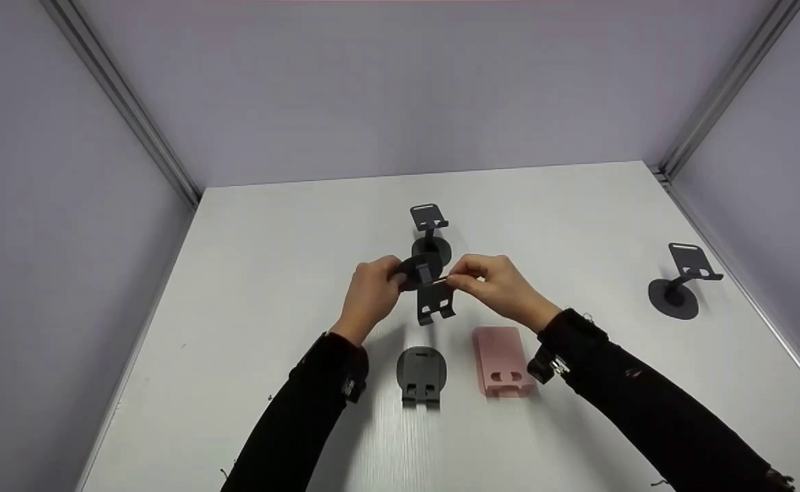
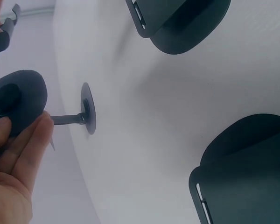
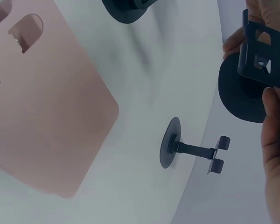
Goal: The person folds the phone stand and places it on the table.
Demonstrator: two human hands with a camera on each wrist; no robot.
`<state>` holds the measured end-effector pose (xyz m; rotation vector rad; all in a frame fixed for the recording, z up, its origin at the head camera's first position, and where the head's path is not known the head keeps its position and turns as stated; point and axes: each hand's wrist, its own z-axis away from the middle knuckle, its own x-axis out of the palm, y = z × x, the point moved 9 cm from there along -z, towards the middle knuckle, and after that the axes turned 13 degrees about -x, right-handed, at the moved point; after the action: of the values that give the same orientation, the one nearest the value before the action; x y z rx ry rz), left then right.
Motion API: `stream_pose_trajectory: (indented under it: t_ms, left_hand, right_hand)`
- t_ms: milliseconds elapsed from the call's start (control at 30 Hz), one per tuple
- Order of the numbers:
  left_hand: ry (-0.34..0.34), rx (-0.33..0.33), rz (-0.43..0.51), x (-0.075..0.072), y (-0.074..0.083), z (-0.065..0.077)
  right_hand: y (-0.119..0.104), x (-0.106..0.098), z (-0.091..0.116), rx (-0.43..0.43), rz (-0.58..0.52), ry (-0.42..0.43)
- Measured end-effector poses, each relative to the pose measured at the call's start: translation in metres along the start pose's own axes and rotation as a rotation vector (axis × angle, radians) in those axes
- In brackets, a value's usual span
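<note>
Nearest, I am seeing a folded dark phone stand [image 1: 421,372] lying beside a folded pink phone stand [image 1: 501,357]. Beyond, a black phone stand [image 1: 435,296] is hanging above the white table [image 1: 270,307]: the left hand [image 1: 372,287] is pinching its round base, the right hand [image 1: 499,283] its plate edge. I am judging it light, stiff, slightly slippery, probably tight at the hinges; I am favouring base rim and plate edge as holds. Farther, a right-side upright stand [image 1: 691,261] and a rear upright stand [image 1: 428,217] are standing unfolded
</note>
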<state>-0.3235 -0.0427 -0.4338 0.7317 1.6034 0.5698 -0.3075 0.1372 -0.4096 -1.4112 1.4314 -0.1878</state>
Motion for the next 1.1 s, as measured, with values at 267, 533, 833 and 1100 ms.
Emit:
stream_pose_trajectory:
  t_ms: [267,533,833,1100]
  left_hand:
    - [0.048,0.076,-0.014,-0.006,0.006,0.005]
    - [0.094,0.143,-0.038,-0.009,0.012,0.011]
    - [0.130,0.217,-0.089,-0.007,0.019,0.019]
    - [0.196,0.347,-0.112,-0.007,0.032,0.029]
  right_hand:
    - [0.001,-0.003,-0.001,0.008,0.039,-0.019]
    - [0.000,-0.005,-0.002,-0.008,0.048,-0.013]
    - [0.000,-0.004,0.000,-0.028,0.043,-0.018]
    - [0.004,-0.002,0.001,0.013,0.023,0.003]
